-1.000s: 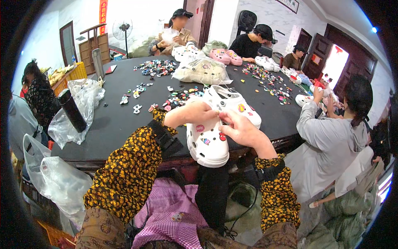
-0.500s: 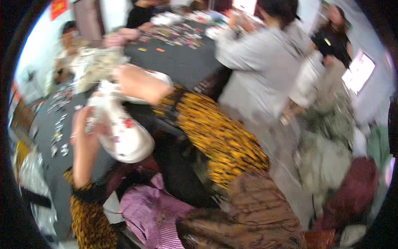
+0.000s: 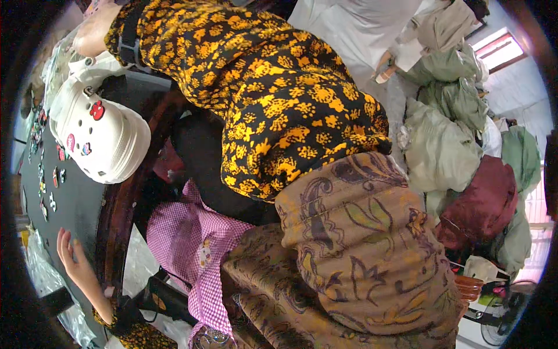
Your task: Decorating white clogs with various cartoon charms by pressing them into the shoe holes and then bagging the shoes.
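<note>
A white foam clog [image 3: 107, 136] stands at the left edge of the dark table, with several coloured charms [image 3: 97, 110] fixed in its top. Just behind it, part of a second white clog [image 3: 97, 68] shows below my right hand [image 3: 96, 34]. That hand reaches to the far left, and its fingers are hidden or cut off at the picture's rim. My left hand [image 3: 77, 264] is held over the table, nearer me than the clog, fingers apart and nothing in them. Small loose charms [image 3: 52, 177] lie scattered between the clog and my left hand.
The dark table [image 3: 87, 215] has a brown wooden edge. Clear plastic bags [image 3: 46, 256] lie at its far left. A pink checked cloth [image 3: 192, 244] hangs by my lap. Large stuffed sacks [image 3: 439, 142] are piled at the right, and a person in light clothing [image 3: 354, 35] stands ahead.
My left hand has let go of the clog and drawn back over the table. The clog appears farther left, and my view has swung down and to the right.
</note>
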Action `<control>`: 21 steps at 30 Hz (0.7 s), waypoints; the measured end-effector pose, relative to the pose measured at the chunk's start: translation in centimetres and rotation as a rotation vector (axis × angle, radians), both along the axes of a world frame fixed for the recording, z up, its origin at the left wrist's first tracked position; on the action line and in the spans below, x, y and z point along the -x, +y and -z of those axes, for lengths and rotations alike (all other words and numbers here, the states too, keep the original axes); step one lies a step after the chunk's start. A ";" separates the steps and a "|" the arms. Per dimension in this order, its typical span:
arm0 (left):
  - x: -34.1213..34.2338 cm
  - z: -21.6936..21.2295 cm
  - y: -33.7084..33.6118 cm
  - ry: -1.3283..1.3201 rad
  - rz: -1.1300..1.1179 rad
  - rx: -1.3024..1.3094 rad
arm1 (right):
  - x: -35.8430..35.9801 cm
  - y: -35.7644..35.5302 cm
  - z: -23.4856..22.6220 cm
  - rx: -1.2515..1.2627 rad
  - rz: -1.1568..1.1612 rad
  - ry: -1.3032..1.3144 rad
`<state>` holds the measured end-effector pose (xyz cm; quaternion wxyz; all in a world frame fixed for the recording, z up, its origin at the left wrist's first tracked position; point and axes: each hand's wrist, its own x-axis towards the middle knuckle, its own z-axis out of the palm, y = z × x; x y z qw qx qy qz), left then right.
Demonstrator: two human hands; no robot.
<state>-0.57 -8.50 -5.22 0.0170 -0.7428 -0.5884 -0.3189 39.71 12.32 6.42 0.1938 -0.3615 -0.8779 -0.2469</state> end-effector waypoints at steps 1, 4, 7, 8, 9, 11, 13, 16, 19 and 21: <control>0.8 0.7 -0.3 -0.005 0.001 -0.012 | 0.0 0.1 0.0 -0.054 -0.001 -0.047; 1.5 2.3 -0.4 -0.026 -0.049 -0.043 | 0.9 1.0 0.8 0.031 0.023 0.254; 0.5 2.9 -0.3 0.014 -0.126 -0.088 | 1.2 0.5 0.4 0.012 -0.056 0.214; 0.3 3.1 -0.3 0.008 -0.137 -0.098 | 1.7 -0.3 0.2 0.110 -0.086 0.226; -0.1 3.3 -0.1 0.034 -0.118 -0.102 | 2.1 -0.4 0.4 0.258 -0.224 0.326; -0.4 3.2 0.2 0.098 -0.099 -0.118 | 3.2 -1.4 -0.1 0.454 -0.227 0.228; -0.5 3.1 0.4 0.077 -0.110 -0.109 | 2.4 -4.8 -1.1 0.586 -0.214 0.120; -0.9 3.3 0.7 0.039 -0.095 -0.111 | 2.2 -5.5 -1.5 0.630 -0.137 0.084; -1.3 3.1 0.4 0.071 -0.090 -0.135 | 2.5 -5.3 -0.9 0.530 -0.088 0.078; -1.1 3.2 0.1 0.050 -0.099 -0.134 | 2.3 -5.1 0.2 0.462 -0.163 0.169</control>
